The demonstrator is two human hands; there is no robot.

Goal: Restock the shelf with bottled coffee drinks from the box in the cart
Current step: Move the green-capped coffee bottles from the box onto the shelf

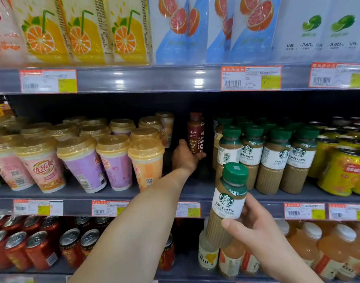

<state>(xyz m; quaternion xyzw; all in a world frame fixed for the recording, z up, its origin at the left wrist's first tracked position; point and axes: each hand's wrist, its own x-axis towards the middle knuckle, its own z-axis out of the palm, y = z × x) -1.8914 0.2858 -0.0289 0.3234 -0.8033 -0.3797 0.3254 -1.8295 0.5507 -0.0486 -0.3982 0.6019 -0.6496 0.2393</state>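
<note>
Shop aisle, grey metal shelving (154,78) in three tiers, orange-edged price tags (250,78) on the rails. Left hand (185,157) is deep in the middle tier, fingers curled round the lower part of a small dark-brown plastic Costa coffee bottle (196,132) with a maroon cap, upright; cannot tell if its base touches the shelf. Right hand (256,227) is in front of the shelf edge, fingers and thumb gripping the ribbed lower half of a beige Starbucks caffe latte bottle (229,198) with green cap and white label, top leaning slightly right. Matching latte bottles (275,158) stand in rows just right of the Costa bottle. Left of it are lidded milk-tea cups (79,160) in pink, purple and orange, and at far right yellow cans (338,168). Top tier holds juice cartons (83,33), bottom tier red cans (36,250) and pale orange juice bottles (334,248)
</note>
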